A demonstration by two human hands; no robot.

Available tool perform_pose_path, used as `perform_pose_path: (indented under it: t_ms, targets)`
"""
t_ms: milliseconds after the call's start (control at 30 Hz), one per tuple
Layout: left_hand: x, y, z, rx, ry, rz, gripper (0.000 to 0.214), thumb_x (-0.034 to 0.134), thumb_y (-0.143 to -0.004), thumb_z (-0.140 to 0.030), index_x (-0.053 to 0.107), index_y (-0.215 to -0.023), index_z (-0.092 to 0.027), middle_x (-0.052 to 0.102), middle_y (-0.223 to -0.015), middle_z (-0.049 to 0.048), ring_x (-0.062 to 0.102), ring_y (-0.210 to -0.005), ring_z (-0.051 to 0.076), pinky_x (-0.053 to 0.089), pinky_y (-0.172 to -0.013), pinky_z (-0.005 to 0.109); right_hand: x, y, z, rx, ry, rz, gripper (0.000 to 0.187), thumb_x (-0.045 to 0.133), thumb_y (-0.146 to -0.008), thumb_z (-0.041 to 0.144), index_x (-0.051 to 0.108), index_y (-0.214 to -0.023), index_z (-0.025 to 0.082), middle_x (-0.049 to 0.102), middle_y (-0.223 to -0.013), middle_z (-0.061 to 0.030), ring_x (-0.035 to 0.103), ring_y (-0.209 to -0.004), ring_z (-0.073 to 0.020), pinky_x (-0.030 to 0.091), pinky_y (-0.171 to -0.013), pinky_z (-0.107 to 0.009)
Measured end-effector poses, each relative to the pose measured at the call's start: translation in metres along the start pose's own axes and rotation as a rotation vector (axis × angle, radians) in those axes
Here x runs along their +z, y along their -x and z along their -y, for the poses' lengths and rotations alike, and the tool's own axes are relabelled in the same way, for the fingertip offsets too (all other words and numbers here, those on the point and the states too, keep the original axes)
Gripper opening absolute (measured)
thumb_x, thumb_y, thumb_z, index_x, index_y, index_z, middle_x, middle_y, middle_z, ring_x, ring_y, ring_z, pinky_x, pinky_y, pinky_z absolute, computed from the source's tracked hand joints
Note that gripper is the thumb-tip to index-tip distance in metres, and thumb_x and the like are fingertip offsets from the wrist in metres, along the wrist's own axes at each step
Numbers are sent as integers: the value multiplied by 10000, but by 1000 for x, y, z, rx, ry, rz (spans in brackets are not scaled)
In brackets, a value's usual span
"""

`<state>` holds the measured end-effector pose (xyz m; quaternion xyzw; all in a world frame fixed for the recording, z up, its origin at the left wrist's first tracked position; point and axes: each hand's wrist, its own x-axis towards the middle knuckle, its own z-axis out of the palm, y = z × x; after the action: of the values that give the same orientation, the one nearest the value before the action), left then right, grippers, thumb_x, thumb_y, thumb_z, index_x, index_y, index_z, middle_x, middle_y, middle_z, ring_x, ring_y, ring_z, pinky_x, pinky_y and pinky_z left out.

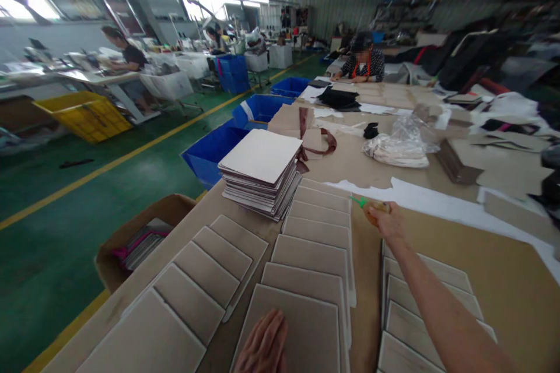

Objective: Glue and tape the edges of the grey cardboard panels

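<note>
My left hand (264, 342) lies flat on the nearest of several overlapping beige panels (306, 326) with pale edges, its fingers stretched out. Out over the table, my right hand (392, 222) is closed around a small yellowish squeeze bottle (373, 210). The bottle's green pointed nozzle (359, 201) points left, near the far end of the middle row. Another fanned row of panels (192, 285) is at left, and a third row (415, 315) is partly hidden under my right forearm. Beyond the left row stands a thick stack of panels (262, 157).
Blue bins (210, 154) stand along the table's left side, and a cardboard box (175, 204) sits on the floor. Plastic-wrapped material (398, 148) and brown straps (330, 143) lie farther back. Across the table a person (363, 64) leans over it; others sit at machines on the left.
</note>
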<state>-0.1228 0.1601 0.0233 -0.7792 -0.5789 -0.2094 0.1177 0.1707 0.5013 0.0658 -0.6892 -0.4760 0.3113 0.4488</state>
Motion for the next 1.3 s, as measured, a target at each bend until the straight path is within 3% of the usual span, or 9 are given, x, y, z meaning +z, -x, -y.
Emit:
perform_pose_path:
  t_ms: [100,267,467,667,933,1300]
  targets:
    - [2,2,1,-10,8,-2,427,450,-830,-125,627,-1211,-200,671,-1231,27,592,-1163,172,483,-988,269,-10,6,-6,-16,198,-20,297,699,-608,416,570,-810,239,562,-690,20,529,-659,-200,406,-632,-330]
    - [9,7,3,9,-1,-14,430,455,-809,-114,633,-1196,-176,682,-1206,48,601,-1142,178,480,-997,279,2,11,-4,-30,411,14,275,648,-701,422,582,-892,236,595,-766,-11,566,-736,-229,414,-685,-335]
    - [14,10,5,41,-48,-8,454,448,-791,-90,643,-1193,-166,674,-1213,58,591,-1156,190,489,-989,299,12,16,14,-34,590,74,257,598,-780,410,595,-951,218,635,-827,-43,594,-769,-225,419,-666,-307]
    - [11,7,8,68,-58,-35,416,437,-822,-111,656,-1170,-171,681,-1189,41,595,-1129,187,488,-960,287,22,13,38,-85,709,136,253,607,-765,393,582,-941,213,626,-809,-43,589,-742,-213,398,-619,-285]
    - [24,15,5,44,-38,-78,372,473,-846,-145,653,-1167,-202,675,-1180,33,591,-1136,182,478,-980,286,66,21,58,-123,726,205,206,626,-752,385,550,-898,262,582,-699,-1,563,-658,-208,418,-602,-307]
    - [38,24,8,57,-91,-97,384,461,-830,-130,681,-1131,-224,703,-1140,20,613,-1117,157,484,-1009,266,131,42,92,-150,655,288,217,636,-800,337,602,-992,243,669,-911,-58,632,-857,-238,445,-684,-332]
